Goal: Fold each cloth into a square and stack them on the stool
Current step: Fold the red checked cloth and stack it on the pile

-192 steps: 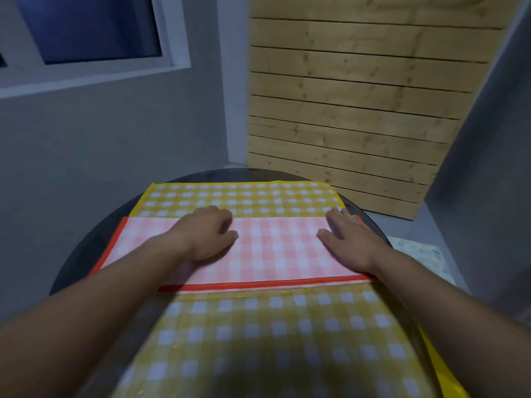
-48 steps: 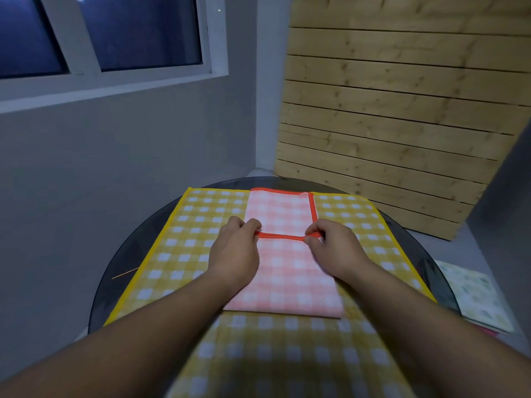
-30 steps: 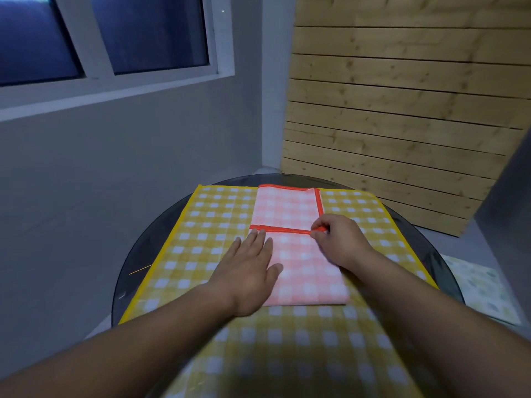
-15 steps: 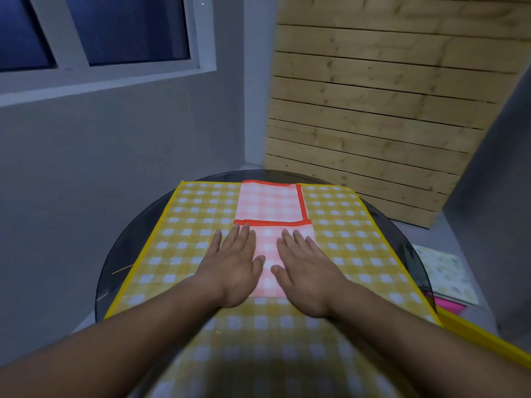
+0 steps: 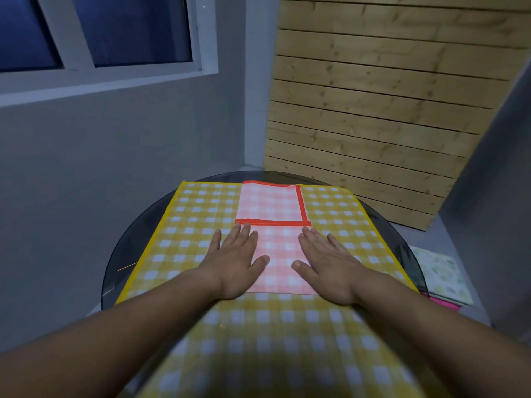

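My left hand (image 5: 234,264) and right hand (image 5: 326,270) lie flat, fingers spread, palms down on the near half of the pink checked cloth (image 5: 273,237), gripping nothing, to press the fold so it holds its crease. Beyond my fingertips the orange hem (image 5: 273,223) crosses the strip, the far half lying uncovered. It all rests on the yellow checked cloth (image 5: 201,225) covering the round glass table (image 5: 138,239)

Bare forearms, no sleeves visible
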Demonstrator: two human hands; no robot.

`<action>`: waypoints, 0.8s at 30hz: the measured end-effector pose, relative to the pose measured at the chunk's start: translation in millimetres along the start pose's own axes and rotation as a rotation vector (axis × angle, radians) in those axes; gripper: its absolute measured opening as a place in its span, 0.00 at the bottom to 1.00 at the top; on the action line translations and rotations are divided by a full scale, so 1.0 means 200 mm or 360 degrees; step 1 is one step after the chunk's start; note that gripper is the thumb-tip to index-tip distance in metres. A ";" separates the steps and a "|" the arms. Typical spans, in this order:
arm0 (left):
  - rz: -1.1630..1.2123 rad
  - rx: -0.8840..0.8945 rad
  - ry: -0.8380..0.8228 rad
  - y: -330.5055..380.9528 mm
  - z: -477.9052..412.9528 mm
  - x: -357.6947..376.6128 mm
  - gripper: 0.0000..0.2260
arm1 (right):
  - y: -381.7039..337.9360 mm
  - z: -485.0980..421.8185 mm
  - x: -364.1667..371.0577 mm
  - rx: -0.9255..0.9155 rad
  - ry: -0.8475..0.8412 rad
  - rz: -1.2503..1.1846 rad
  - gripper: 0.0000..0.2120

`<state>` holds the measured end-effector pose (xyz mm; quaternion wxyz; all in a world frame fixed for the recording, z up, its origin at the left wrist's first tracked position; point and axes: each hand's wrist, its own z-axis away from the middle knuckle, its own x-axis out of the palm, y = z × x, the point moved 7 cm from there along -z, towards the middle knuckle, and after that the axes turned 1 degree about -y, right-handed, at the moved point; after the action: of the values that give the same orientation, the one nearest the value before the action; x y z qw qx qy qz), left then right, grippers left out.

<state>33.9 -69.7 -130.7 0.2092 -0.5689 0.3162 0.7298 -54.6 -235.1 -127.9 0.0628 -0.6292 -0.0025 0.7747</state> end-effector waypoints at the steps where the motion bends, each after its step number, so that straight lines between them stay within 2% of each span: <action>1: 0.0069 0.0036 0.0055 0.00 0.01 -0.02 0.30 | 0.00 0.00 -0.01 -0.0011 0.0019 -0.0031 0.35; 3: 0.0163 0.0209 0.0263 0.03 0.05 -0.11 0.24 | -0.02 0.03 -0.07 -0.0085 0.0147 -0.0172 0.34; 5: 0.0210 0.0420 0.0444 0.06 0.11 -0.20 0.18 | -0.06 0.09 -0.14 -0.0214 0.0383 -0.0361 0.28; 7: 0.0279 0.0513 0.0416 0.07 0.16 -0.24 0.17 | -0.10 0.16 -0.19 -0.0345 0.0553 -0.0471 0.20; 12: 0.0230 0.0573 0.0243 0.04 0.26 -0.20 0.18 | -0.14 0.23 -0.14 -0.0390 0.0469 -0.0680 0.11; 17: 0.0393 0.0488 0.0284 0.00 0.26 -0.17 0.16 | -0.07 0.24 -0.10 -0.0309 0.0522 -0.0783 0.07; 20: 0.0447 0.0465 0.0330 0.00 0.26 -0.18 0.14 | -0.08 0.25 -0.09 -0.0334 0.0556 -0.0702 0.05; 24: 0.0401 0.0465 0.0371 0.00 0.28 -0.20 0.12 | -0.15 0.28 -0.10 -0.0478 0.0670 -0.0318 0.08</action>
<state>5.2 -28.0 -84.3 0.1586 -0.5691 0.5093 0.6258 -101.8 -204.0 -93.6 0.0442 -0.7753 -0.1663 0.6077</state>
